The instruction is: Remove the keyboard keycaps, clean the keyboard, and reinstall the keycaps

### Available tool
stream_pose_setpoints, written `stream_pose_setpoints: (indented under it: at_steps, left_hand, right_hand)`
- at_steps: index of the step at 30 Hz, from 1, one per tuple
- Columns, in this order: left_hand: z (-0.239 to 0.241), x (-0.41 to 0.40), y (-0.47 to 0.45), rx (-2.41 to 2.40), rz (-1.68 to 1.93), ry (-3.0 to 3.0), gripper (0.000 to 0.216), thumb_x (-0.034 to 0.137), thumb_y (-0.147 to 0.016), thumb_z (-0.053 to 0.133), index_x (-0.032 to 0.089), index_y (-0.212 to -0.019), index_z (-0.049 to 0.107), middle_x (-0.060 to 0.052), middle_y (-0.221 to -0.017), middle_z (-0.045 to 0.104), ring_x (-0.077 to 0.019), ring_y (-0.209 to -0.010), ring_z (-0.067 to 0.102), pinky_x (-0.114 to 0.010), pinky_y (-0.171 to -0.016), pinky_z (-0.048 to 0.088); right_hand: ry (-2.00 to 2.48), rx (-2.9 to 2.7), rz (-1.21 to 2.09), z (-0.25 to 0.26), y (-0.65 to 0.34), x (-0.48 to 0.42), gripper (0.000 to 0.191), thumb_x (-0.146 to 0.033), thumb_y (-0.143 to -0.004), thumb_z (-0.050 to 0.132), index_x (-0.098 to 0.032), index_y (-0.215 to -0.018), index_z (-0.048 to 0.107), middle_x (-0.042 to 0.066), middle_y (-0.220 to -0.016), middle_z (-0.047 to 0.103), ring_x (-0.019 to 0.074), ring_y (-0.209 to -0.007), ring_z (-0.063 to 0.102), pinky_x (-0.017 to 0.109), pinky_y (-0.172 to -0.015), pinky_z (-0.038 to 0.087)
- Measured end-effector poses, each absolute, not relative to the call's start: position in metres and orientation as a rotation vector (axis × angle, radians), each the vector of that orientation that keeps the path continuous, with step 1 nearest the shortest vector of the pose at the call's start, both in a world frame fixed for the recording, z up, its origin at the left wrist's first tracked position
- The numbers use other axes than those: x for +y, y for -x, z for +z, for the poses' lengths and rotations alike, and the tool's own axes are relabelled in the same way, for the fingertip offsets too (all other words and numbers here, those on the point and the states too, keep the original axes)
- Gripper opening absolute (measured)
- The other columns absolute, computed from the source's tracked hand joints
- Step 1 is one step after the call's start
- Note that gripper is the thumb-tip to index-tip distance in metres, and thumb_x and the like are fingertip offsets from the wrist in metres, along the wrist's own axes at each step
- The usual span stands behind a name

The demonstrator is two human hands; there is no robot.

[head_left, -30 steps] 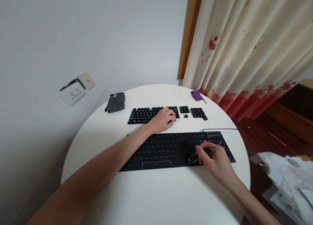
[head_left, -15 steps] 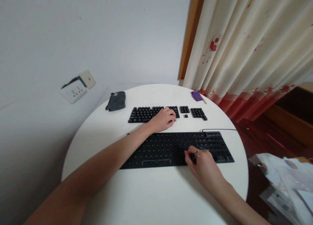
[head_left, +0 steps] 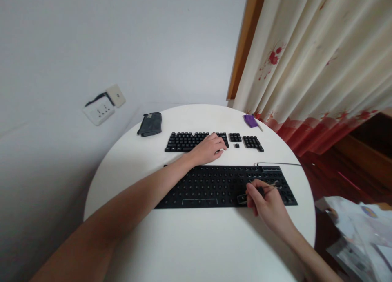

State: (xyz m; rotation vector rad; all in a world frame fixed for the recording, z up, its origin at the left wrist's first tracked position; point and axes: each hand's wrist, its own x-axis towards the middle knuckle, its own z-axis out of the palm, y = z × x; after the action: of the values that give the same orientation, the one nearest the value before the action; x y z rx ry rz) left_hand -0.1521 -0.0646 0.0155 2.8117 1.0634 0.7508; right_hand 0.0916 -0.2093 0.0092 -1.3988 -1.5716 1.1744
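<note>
The black keyboard base [head_left: 200, 188] lies across the table with most of its key stems bare. Over its right part, my right hand [head_left: 269, 204] is closed around a keycap puller [head_left: 277, 184], whose bent wire ends stick out behind the fingers. A wide black keycap [head_left: 241, 199] shows at the fingertips; I cannot tell whether it is lifted. Beyond the base, my left hand [head_left: 208, 148] reaches over the loose keycaps [head_left: 182, 142] laid out in rows. Its fingers are curled down at the near right corner of the block, closed about a keycap mostly hidden beneath them.
Smaller keycap groups [head_left: 252, 142] and a single keycap [head_left: 237, 145] sit to the right. A grey pouch [head_left: 150, 124] and a purple cloth item [head_left: 251, 121] lie at the table's back. A cable [head_left: 284, 163] runs off the right edge. Plastic bags [head_left: 355, 220] lie beside the table.
My right hand has turned and shifted right, bringing the wide keycap and the puller's wire into clearer view. My left hand stays over the loose keycaps. The camera view has shifted slightly.
</note>
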Motion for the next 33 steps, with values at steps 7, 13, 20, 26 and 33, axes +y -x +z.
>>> stream_pose_setpoints:
  at_steps: [7, 13, 20, 26, 33]
  left_hand:
    - [0.017, -0.062, 0.150, 0.931, 0.855, -2.781, 0.024, 0.022, -0.098, 0.048, 0.019, -0.110, 0.068, -0.007, -0.107, 0.069, -0.0213, -0.101, 0.056, -0.040, -0.097, 0.041]
    - [0.023, -0.067, 0.145, 0.890, 1.083, -2.362, 0.028, 0.030, -0.100, 0.047, 0.018, -0.112, 0.068, -0.008, -0.103, 0.072, -0.0200, -0.097, 0.062, -0.037, -0.088, 0.048]
    - [0.023, -0.066, 0.146, 0.685, 1.078, -1.740, 0.040, 0.041, -0.091, 0.063, 0.016, -0.122, 0.066, -0.014, -0.122, 0.069, -0.0213, -0.101, 0.067, -0.036, -0.088, 0.054]
    - [0.020, -0.066, 0.142, 0.733, 1.010, -1.651, 0.032, 0.024, -0.078, 0.077, 0.014, -0.107, 0.071, -0.009, -0.102, 0.074, -0.0201, -0.095, 0.069, -0.040, -0.091, 0.054]
    - [0.012, -0.065, 0.139, 0.727, 0.980, -1.722, 0.030, 0.017, -0.077, 0.075, 0.015, -0.107, 0.067, -0.005, -0.094, 0.072, -0.0157, -0.087, 0.068, -0.035, -0.085, 0.056]
  right_hand:
    - [1.268, -1.432, 1.139, 0.041, -0.091, -0.186, 0.040, -0.052, -0.088, 0.063, -0.019, -0.067, 0.055, -0.001, -0.049, 0.058, 0.0091, -0.034, 0.046, 0.019, -0.033, 0.031]
    - [1.098, -1.512, 0.878, 0.070, -0.062, -0.124, 0.033, -0.043, -0.089, 0.062, -0.019, -0.067, 0.059, -0.002, -0.051, 0.060, 0.0082, -0.037, 0.046, 0.020, -0.038, 0.034]
    - [1.009, -1.530, 0.840, 0.051, -0.039, -0.092, 0.027, -0.040, -0.091, 0.060, -0.018, -0.075, 0.063, -0.002, -0.056, 0.061, 0.0101, -0.045, 0.052, 0.021, -0.045, 0.040]
    - [1.024, -1.613, 0.890, 0.034, -0.043, -0.101, 0.028, -0.043, -0.092, 0.058, -0.019, -0.081, 0.066, -0.002, -0.061, 0.061, 0.0112, -0.051, 0.055, 0.022, -0.048, 0.041]
    - [1.082, -1.673, 0.873, 0.022, -0.043, -0.098, 0.033, -0.047, -0.094, 0.053, -0.020, -0.092, 0.071, 0.005, -0.082, 0.071, 0.0180, -0.071, 0.066, 0.027, -0.062, 0.054]
